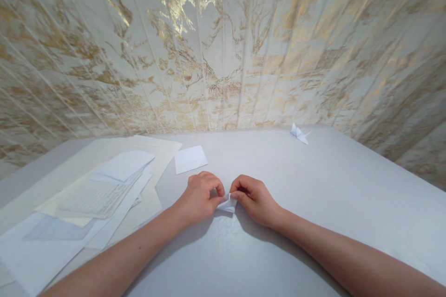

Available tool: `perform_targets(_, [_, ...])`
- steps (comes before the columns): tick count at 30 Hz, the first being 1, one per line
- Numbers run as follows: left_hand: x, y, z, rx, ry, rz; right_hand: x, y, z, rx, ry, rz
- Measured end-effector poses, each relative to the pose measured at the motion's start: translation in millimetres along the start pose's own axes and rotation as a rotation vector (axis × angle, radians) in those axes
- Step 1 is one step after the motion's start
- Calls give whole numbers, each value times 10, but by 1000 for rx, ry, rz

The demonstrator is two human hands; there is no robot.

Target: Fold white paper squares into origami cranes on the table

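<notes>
Between my two hands is a small folded piece of white paper [227, 206], held just above or on the tabletop. My left hand [202, 197] pinches its left side between thumb and forefinger. On the other side, my right hand [256, 199] pinches the upper right edge, fingers curled in. The paper's lower layers and a pointed corner show below the fingertips; the rest is covered by them. Just beyond my left hand lies a flat white sheet of paper [191, 159].
A white table [313, 204] stretches before me, against a gold-patterned curtain [223, 55]. Loose sheets and printed papers [101, 195] are heaped at the left, partly beneath my left forearm. A folded paper crane [299, 134] sits near the far right edge.
</notes>
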State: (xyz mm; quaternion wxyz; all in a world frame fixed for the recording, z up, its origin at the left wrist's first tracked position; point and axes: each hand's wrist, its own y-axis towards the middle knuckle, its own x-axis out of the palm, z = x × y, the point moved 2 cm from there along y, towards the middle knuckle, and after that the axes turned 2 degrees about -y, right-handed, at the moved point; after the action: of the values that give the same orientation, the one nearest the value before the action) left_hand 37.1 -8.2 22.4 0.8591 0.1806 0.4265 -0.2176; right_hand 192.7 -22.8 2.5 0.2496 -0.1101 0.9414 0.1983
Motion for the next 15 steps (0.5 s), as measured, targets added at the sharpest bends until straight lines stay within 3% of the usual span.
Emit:
perform_targets(7, [-14, 10, 30, 50, -157, 45, 48, -5, 26, 87, 151, -35])
perform_targets(15, [-44, -38, 40, 139, -123, 141, 16, -21, -33, -46, 61, -32])
